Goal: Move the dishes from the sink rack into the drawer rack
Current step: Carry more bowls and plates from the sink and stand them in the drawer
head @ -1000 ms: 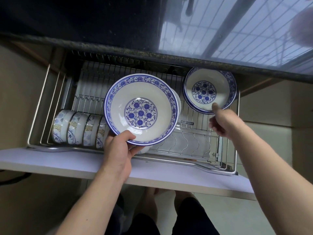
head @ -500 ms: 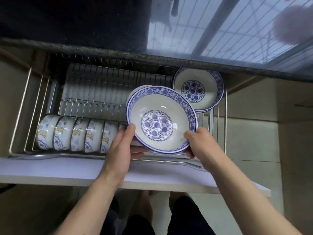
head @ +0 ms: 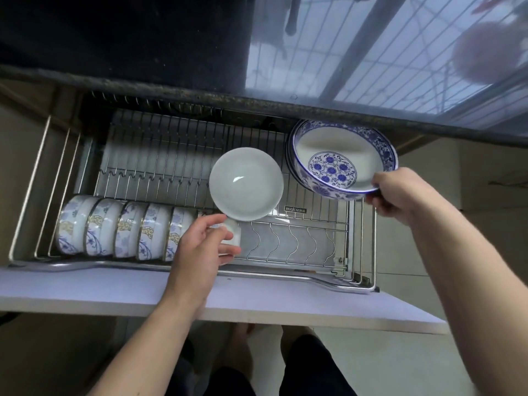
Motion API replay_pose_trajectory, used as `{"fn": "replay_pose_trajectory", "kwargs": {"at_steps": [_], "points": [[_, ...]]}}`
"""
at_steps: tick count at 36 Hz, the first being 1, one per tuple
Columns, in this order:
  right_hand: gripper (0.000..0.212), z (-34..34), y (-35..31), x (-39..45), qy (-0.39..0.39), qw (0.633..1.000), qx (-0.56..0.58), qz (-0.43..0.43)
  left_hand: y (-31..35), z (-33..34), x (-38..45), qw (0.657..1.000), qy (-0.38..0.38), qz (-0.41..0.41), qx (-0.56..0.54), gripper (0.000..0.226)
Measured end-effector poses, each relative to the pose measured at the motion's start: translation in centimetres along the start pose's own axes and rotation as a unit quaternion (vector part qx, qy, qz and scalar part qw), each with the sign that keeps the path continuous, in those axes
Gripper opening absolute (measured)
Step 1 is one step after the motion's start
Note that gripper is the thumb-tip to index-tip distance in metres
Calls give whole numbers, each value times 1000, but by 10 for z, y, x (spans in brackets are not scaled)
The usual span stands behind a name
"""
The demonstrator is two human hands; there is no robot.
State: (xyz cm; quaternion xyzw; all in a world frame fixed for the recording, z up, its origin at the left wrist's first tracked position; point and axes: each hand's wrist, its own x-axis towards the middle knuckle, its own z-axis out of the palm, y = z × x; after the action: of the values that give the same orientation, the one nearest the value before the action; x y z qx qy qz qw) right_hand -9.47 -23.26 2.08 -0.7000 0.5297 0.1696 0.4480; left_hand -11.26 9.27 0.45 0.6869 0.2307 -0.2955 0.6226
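Right hand point(head: 400, 195) pinches the near rim of the blue-patterned bowl point(head: 340, 164), thumb on the inside wall, fingers curled under; the bowl sits tilted at the right back of the drawer rack point(head: 285, 247), against another patterned dish behind it. Left hand point(head: 200, 250) holds the plain white bowl point(head: 245, 184) from its underside near the foot, fingers curled around the base, bowl facing up over the middle of the rack beside the row of small bowls point(head: 120, 227). Glazed ceramic: stiff, heavy-ish, slick, chips on wire contact, so I'd judge rim-plus-underside grip is the safe one and set-down should be slow. Versus half a second ago: both hands were on the patterned bowl mid-rack; now it's moved right to the back stack, and the white bowl, hidden behind it then, is exposed.
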Motion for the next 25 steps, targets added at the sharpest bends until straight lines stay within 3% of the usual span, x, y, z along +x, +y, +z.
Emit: {"fn": "replay_pose_trajectory", "kwargs": {"at_steps": [7, 13, 18, 21, 25], "points": [[26, 14, -7, 35, 16, 1000, 19, 2, -3, 1, 4, 1000, 4, -10, 12, 26], [18, 24, -3, 57, 50, 999, 18, -5, -4, 1, 2, 1000, 7, 3, 27, 27], [18, 28, 3, 56, 40, 999, 17, 1, -6, 3, 1, 997, 5, 29, 67, 27], [28, 27, 8, 61, 38, 999, -6, -2, -6, 3, 1, 997, 6, 30, 78, 26], [19, 27, 8, 58, 16, 1000, 13, 5, -7, 2, 2, 997, 1, 23, 72, 26]]}}
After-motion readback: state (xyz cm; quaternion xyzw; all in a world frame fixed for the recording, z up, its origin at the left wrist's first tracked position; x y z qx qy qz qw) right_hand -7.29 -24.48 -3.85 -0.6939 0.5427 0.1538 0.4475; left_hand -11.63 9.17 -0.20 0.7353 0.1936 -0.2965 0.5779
